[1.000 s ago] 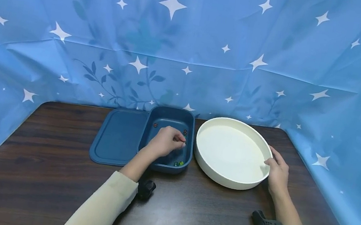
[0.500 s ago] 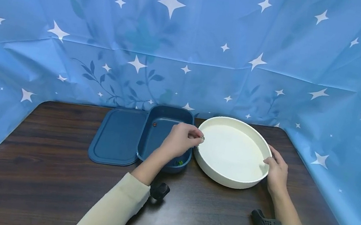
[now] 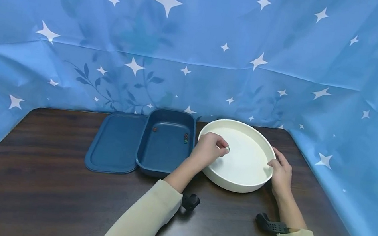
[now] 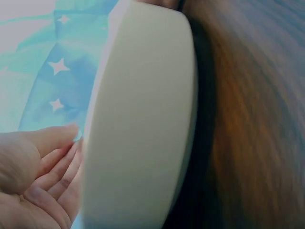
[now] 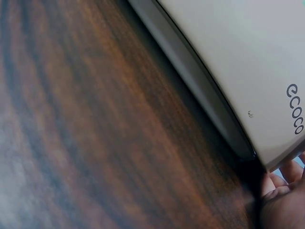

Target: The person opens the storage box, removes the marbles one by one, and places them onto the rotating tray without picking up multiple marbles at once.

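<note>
In the head view, my left hand (image 3: 207, 149) pinches a small glassy marble (image 3: 227, 149) between thumb and fingertips, above the left part of a round white tray (image 3: 237, 186). The left wrist view shows a pale sliver of that marble (image 4: 77, 136) at the fingertips, beside the tray's tall outer wall (image 4: 138, 114). My right hand (image 3: 281, 172) grips the tray's right rim, thumb on the inner side and fingers outside. Left of the tray stands a dark blue box (image 3: 163, 158). In it lie a reddish-brown marble (image 3: 154, 129) and a few brown and green marbles (image 3: 185, 141).
A flat blue lid (image 3: 114, 144) lies on the dark wooden table (image 3: 39, 177), against the box's left side. My left forearm crosses the box's front right corner and hides part of it. A blue star-patterned cloth (image 3: 186, 33) hangs behind the table.
My left hand has moved right, out of the blue box and over the white tray, carrying the marble. My right hand keeps its hold on the rim. The head view has shifted slightly.
</note>
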A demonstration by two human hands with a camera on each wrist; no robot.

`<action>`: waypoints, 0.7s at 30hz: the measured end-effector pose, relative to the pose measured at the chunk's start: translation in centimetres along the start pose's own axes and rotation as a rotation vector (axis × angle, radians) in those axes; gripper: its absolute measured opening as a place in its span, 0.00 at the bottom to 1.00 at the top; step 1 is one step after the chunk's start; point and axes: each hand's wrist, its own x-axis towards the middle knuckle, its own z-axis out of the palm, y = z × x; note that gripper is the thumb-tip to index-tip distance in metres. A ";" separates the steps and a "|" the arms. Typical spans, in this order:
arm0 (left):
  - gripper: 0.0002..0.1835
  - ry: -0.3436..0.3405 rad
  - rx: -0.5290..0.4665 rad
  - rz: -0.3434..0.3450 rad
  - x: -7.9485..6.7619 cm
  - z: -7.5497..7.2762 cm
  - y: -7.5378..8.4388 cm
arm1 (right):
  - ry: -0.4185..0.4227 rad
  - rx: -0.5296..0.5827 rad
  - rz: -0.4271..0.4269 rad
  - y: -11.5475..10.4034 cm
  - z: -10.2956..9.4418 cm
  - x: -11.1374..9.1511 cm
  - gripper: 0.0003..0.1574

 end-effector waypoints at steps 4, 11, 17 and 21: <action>0.04 0.014 0.062 -0.012 0.7 1.3 -0.1 | -0.003 0.013 -0.004 0.1 0.6 0.0 0.43; 0.03 -0.008 0.174 -0.064 1.8 3.2 -0.4 | 0.004 0.031 0.014 0.5 0.7 -0.1 0.43; 0.04 -0.044 0.219 -0.116 2.5 3.9 -0.1 | -0.003 0.029 -0.011 0.4 0.4 0.0 0.42; 0.05 -0.068 0.244 -0.140 2.7 4.2 0.1 | 0.004 0.033 -0.030 0.2 0.1 0.0 0.41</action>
